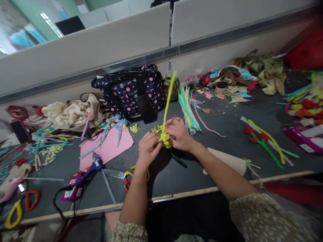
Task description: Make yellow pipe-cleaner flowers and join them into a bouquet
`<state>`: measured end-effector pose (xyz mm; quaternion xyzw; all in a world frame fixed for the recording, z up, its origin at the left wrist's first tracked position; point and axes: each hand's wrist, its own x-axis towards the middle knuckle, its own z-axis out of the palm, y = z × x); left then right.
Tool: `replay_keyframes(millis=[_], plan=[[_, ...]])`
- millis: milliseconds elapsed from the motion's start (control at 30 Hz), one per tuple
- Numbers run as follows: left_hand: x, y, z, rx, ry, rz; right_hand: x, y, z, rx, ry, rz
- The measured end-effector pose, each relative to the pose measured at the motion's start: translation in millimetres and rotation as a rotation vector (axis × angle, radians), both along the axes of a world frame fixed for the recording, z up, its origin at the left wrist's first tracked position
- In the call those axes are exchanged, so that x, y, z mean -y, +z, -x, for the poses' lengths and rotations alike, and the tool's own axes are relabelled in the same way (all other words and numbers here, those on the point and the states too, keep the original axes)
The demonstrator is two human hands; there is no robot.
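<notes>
Working mid-frame, the left hand [149,149] and right hand [179,135] pinch the yellow fuzzy bundle [165,139], whose apparent shaping likely calls for steady holding next.

A dark grey table [239,112] with a pale near edge carries craft materials. At its far side stand a dark patterned bag [128,89] and, to the right, a bundle of pastel fuzzy stems [188,112]. Cream cloth [67,113] lies to the bag's left. Nearer, on the left, are a pink sheet [113,144], a purple packet [73,188], a translucent stick [108,186] and scissors [114,173]. Yellow clippings [135,128] are scattered near the sheet. On the right lie a beige piece [228,161] and red-tipped green stems [264,150].
</notes>
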<state>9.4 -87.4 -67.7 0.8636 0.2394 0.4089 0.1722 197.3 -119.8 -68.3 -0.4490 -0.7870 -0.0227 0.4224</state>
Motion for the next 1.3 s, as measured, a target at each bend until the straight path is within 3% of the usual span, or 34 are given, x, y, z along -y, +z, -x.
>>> replay_keyframes(millis=[133, 267, 367, 567, 767, 967, 1100, 1300], plan=[[0.1, -3.3, -2.6, 0.157, 0.042, 0.315, 2.2, 2.6, -0.5, -0.115, -0.028, 0.001], [-3.0, -9.1, -2.7, 0.480, 0.056, 0.868, 3.6, 4.8, -5.5, -0.530, -0.088, -0.022], [-6.8, -9.8, -1.9, 0.668, 0.032, 1.185, -0.2, 0.2, -8.2, -0.794, -0.095, 0.010], [-7.7, -1.3, -3.9, 0.730, -0.191, 1.469, -4.8, -13.7, 4.8, -0.638, 0.018, 0.042], [-5.3, -3.2, -4.6, 0.696, -0.214, 1.570, 3.5, -12.5, 20.4, -0.577, 0.135, 0.017], [-5.5, -9.6, -2.8, 0.610, -0.183, 1.516, 7.3, -8.1, 16.6, -0.427, 0.104, -0.025], [-0.5, -5.2, -2.7, 0.576, -0.103, 1.370, 8.7, -5.1, 11.9, -0.319, 0.047, -0.057], [7.3, -3.3, -5.5, 0.561, -0.056, 0.971, 11.3, 4.7, 9.9, -0.257, 0.015, -0.138]])
